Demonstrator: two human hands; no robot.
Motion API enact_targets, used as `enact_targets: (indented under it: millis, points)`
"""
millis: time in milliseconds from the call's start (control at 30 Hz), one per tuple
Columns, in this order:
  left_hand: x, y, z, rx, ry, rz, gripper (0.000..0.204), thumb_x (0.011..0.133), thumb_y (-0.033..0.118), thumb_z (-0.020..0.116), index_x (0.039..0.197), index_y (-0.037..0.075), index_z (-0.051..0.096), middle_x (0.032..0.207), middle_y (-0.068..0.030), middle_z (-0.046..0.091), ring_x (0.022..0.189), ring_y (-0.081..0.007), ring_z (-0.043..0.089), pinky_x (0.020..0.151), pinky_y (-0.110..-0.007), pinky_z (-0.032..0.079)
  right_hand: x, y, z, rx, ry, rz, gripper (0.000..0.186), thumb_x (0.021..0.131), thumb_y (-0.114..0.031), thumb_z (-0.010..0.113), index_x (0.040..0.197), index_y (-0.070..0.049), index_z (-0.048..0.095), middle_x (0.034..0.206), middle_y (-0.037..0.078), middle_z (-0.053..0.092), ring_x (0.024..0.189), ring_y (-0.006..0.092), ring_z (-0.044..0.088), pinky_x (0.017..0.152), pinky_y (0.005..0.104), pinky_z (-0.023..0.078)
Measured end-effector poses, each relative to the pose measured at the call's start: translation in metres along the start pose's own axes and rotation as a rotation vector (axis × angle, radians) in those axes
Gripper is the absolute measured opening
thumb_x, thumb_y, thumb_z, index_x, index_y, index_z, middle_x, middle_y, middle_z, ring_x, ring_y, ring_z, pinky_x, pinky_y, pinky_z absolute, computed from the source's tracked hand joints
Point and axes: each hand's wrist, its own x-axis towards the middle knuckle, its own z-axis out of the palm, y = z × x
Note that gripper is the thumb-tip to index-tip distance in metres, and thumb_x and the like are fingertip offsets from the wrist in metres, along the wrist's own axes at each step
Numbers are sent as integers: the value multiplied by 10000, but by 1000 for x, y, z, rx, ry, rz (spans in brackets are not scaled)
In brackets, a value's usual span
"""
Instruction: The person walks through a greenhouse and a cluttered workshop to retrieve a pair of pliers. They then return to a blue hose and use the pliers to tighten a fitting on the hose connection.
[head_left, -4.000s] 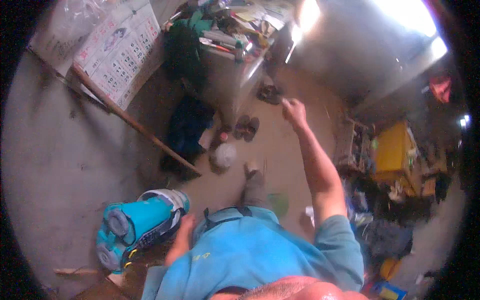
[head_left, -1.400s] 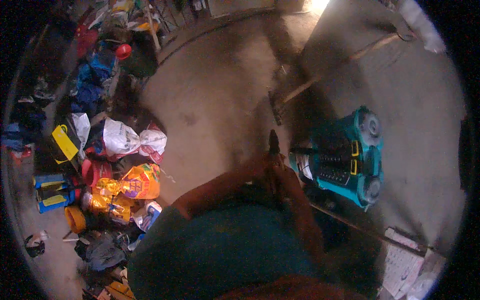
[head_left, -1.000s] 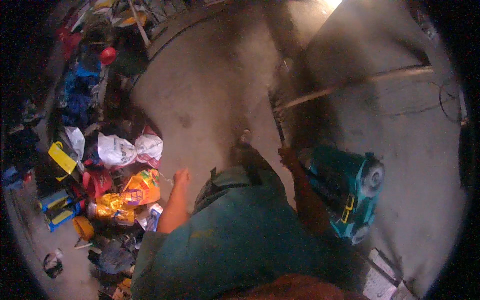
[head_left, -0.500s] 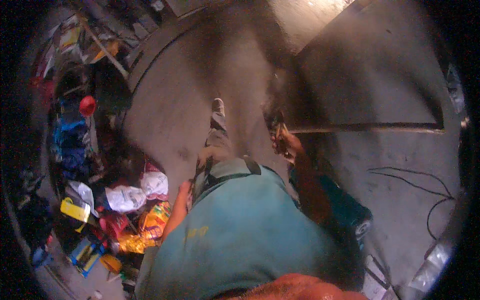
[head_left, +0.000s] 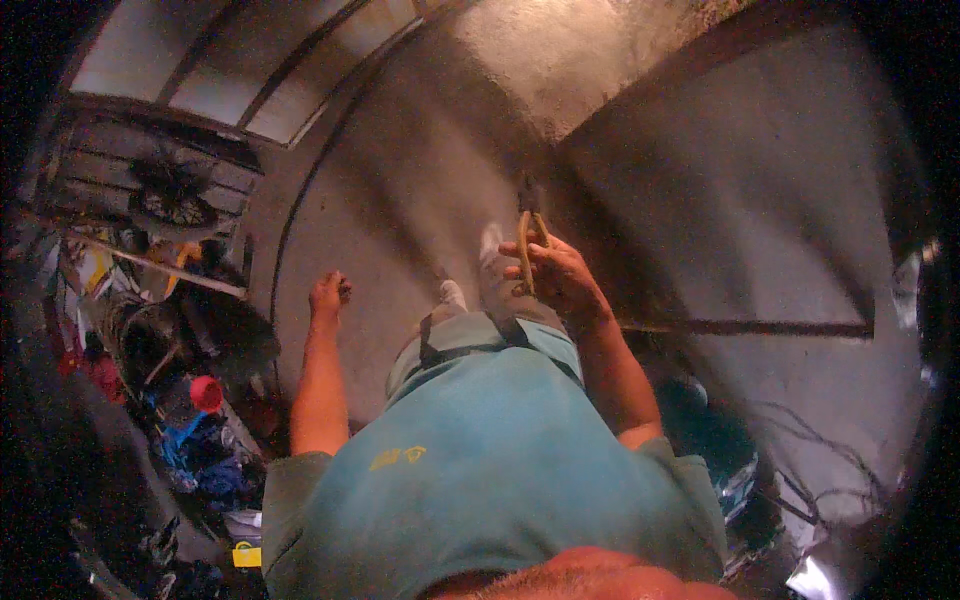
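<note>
My right hand [head_left: 548, 268] is raised in front of my body, its fingers closed round pliers [head_left: 529, 240] with yellowish handles and a dark head pointing forward. Out to the left of my hips hangs my left hand [head_left: 328, 293], fingers curled; a small dark patch at them is too small to make out. My trousered legs and shoes [head_left: 452, 292] show beyond my light blue-green shirt, over the dusty floor [head_left: 375, 210].
A heap of clutter with a red rounded item [head_left: 205, 393] lies along the left, below a metal grille [head_left: 150, 190]. At the right stand a grey wall [head_left: 750, 200], a long dark bar [head_left: 760, 328], a teal case [head_left: 705, 430] and loose cable [head_left: 830, 450].
The view has moved on past the clutter, bringing the grille into sight. My right hand has come up with the pliers, now plainly visible, and my left hand has swung out from my side.
</note>
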Motion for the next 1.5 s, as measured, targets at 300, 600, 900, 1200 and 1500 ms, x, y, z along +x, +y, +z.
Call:
enact_targets:
  millis: [300,600,900,1200,1500]
  points:
    - [107,76,97,399,-170,-302,220,944,303,613,1023,98,616,841,-36,615,619,-146,570,510,-311,442,179,-158,-13,136,9,37,461,935,-182,611,1327,-38,416,1241,194,622,905,308,688,709,449,592]
    - [213,206,201,305,-185,-383,222,917,316,626,942,99,591,702,-21,541,552,-138,522,481,-289,416,348,-292,-89,-192,439,45,391,840,-42,576,1208,-74,446,1130,186,612,872,294,665,658,444,569]
    - [442,405,377,585,-218,-226,291,931,295,648,1129,86,602,941,-24,649,712,-145,630,544,-267,462,421,-345,-225,-357,1050,304,122,938,-110,531,1053,-98,491,705,81,534,514,199,549,395,362,467]
    - [571,593,631,552,-266,-169,323,941,282,641,1200,97,585,964,-9,656,769,-123,642,615,-283,473,492,-427,-297,-426,1147,633,191,950,-192,524,1006,-22,590,728,157,652,609,291,663,490,463,521]
    - [695,636,845,720,-321,-411,380,923,235,649,1241,33,595,976,-63,667,729,-128,639,539,-261,484,666,-695,-454,-1234,798,710,451,859,-356,626,1055,49,657,889,265,687,806,384,698,696,485,536]
